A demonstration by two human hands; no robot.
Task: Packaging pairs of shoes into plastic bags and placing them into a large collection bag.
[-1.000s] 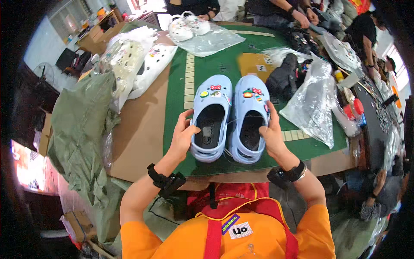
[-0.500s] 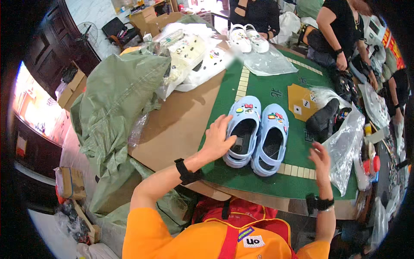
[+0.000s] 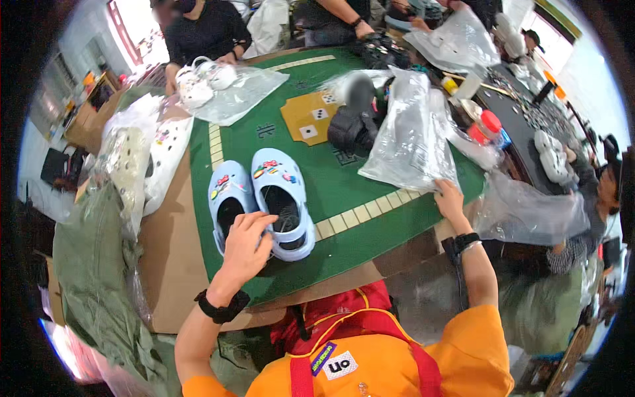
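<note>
A pair of light blue clogs with colourful charms stands on the green table mat (image 3: 357,245): the left clog (image 3: 231,182) and the right clog (image 3: 281,175), toes pointing away from me. My left hand (image 3: 248,245) lies over their heel ends, covering part of the left clog. Its fingers stretch loosely toward the right clog's opening, wrapped round nothing that I can see. Off to the right, my right hand (image 3: 450,198) pinches the near edge of a clear plastic bag (image 3: 410,142), which lies flat on the mat.
White clogs (image 3: 195,89) sit on clear plastic at the far left, by a person in black (image 3: 205,33). Bagged clogs (image 3: 126,159) and green cloth (image 3: 92,251) lie left. Beyond the mat's middle is a black bundle (image 3: 354,129); a red-capped container (image 3: 486,126) stands right.
The view has turned right, shifting the scene leftward. My right hand has reached the plastic bag and taken its edge. The left hand has moved from the left clog's side to the heels.
</note>
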